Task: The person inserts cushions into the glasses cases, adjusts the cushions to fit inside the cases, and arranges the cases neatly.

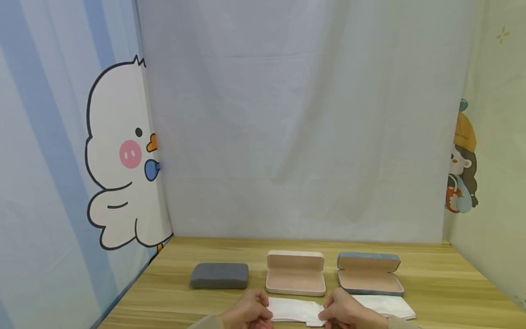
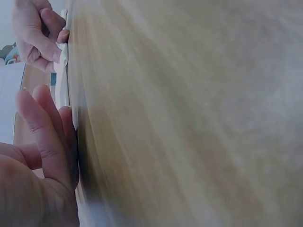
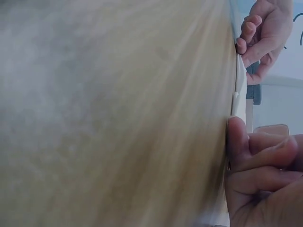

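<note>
On the table, a folded white cloth (image 1: 292, 310) lies flat between the two hands. My left hand (image 1: 249, 310) pinches its left end with thumb and fingers. At the right end, my right hand (image 1: 346, 309) grips the edge, where a small corner of cloth sticks out toward the front. In the left wrist view the left hand (image 2: 47, 146) rests low at the tabletop, several fingers stretched forward. The right wrist view shows the right hand (image 3: 262, 165) with bent fingers close to the wood, the white cloth (image 3: 240, 97) a thin strip beyond it.
A second folded white cloth (image 1: 385, 305) lies to the right, partly behind the right hand. Behind the hands stand a closed grey glasses case (image 1: 219, 276), an open pale pink glasses case (image 1: 296, 280) and an open blue glasses case (image 1: 369, 279) on the wooden table (image 1: 160, 292).
</note>
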The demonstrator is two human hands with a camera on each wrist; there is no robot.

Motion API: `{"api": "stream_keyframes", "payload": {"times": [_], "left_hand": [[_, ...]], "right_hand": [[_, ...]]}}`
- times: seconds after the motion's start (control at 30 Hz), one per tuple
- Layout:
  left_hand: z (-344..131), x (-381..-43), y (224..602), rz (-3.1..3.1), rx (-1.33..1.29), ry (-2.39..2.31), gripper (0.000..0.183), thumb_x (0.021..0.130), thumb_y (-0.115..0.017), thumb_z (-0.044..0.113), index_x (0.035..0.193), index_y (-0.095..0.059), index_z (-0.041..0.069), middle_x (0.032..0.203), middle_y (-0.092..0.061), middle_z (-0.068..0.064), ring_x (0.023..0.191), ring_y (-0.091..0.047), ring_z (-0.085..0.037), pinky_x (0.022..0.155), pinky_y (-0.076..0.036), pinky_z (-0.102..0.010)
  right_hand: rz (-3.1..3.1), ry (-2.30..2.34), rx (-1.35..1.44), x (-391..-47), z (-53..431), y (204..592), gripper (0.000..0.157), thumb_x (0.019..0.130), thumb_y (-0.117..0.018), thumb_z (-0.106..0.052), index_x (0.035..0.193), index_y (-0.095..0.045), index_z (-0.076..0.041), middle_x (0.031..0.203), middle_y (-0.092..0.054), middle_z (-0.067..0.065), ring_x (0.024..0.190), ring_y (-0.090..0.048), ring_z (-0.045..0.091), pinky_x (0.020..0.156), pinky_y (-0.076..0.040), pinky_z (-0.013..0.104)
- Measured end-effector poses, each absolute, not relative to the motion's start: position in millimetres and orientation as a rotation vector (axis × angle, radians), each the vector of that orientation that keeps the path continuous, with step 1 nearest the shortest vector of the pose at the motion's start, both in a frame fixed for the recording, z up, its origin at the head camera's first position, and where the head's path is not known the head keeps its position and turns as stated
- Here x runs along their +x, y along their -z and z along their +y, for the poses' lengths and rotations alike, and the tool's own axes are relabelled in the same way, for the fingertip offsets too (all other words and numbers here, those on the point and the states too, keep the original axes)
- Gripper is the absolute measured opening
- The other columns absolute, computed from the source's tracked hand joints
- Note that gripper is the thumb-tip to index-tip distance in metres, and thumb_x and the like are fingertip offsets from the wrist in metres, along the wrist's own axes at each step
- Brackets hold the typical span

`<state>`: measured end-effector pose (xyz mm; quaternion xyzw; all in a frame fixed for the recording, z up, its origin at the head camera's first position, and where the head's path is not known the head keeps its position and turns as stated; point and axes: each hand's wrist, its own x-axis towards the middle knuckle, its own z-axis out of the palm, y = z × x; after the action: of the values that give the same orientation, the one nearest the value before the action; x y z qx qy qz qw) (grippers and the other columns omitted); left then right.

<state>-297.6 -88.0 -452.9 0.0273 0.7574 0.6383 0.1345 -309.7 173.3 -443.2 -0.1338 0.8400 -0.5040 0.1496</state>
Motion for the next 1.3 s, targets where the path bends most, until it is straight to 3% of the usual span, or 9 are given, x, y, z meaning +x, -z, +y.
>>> {"api": "stream_keyframes", "payload": {"times": [0.27, 0.67, 0.93, 1.17, 1.3], "left_hand": [[-88, -301, 451, 2.166, 0.035, -1.812, 0.023, 0.078, -0.059, -0.017, 0.075, -0.05, 0.004, 0.049, -0.055, -0.001, 0.04, -0.054, -0.002, 0.038, -0.042, -0.008], [-94, -315, 435, 2.053, -0.011, -1.892, 0.017, 0.082, -0.062, -0.012, 0.083, -0.054, 0.003, 0.051, -0.061, -0.001, 0.043, -0.059, -0.003, 0.04, -0.043, -0.008], [-94, -336, 421, 2.059, 0.011, -1.912, 0.013, 0.083, -0.062, -0.011, 0.089, -0.055, -0.001, 0.054, -0.062, -0.002, 0.045, -0.061, -0.003, 0.041, -0.044, -0.008], [-92, -356, 423, 2.042, 0.077, -1.95, 0.015, 0.085, -0.059, -0.011, 0.081, -0.054, 0.002, 0.054, -0.061, 0.0, 0.045, -0.059, -0.001, 0.042, -0.044, -0.007], [-92, -365, 427, 2.047, 0.079, -1.972, 0.012, 0.084, -0.059, -0.011, 0.087, -0.054, -0.001, 0.053, -0.062, 0.0, 0.045, -0.059, -0.001, 0.042, -0.044, -0.008]], "right_hand": [[2.39, 1.466, -0.368, -312, 176, 443, 0.012, 0.079, -0.068, 0.0, 0.073, -0.059, -0.002, 0.047, -0.056, -0.008, 0.032, -0.029, -0.007, 0.034, -0.024, 0.007], [2.406, 1.488, -0.328, -321, 184, 432, 0.014, 0.08, -0.073, -0.012, 0.078, -0.061, -0.004, 0.054, -0.063, -0.007, 0.036, -0.025, -0.002, 0.035, -0.022, 0.012], [2.345, 1.544, -0.368, -341, 188, 423, 0.012, 0.082, -0.07, -0.011, 0.08, -0.066, 0.0, 0.054, -0.063, -0.006, 0.038, -0.022, -0.001, 0.037, -0.02, 0.013], [2.384, 1.545, -0.325, -362, 188, 416, 0.012, 0.083, -0.07, -0.011, 0.081, -0.07, 0.001, 0.054, -0.063, -0.006, 0.036, -0.021, -0.001, 0.037, -0.019, 0.014], [2.38, 1.559, -0.293, -371, 187, 420, 0.01, 0.083, -0.07, -0.01, 0.081, -0.07, 0.0, 0.053, -0.063, -0.006, 0.036, -0.022, -0.001, 0.036, -0.019, 0.014]]}}
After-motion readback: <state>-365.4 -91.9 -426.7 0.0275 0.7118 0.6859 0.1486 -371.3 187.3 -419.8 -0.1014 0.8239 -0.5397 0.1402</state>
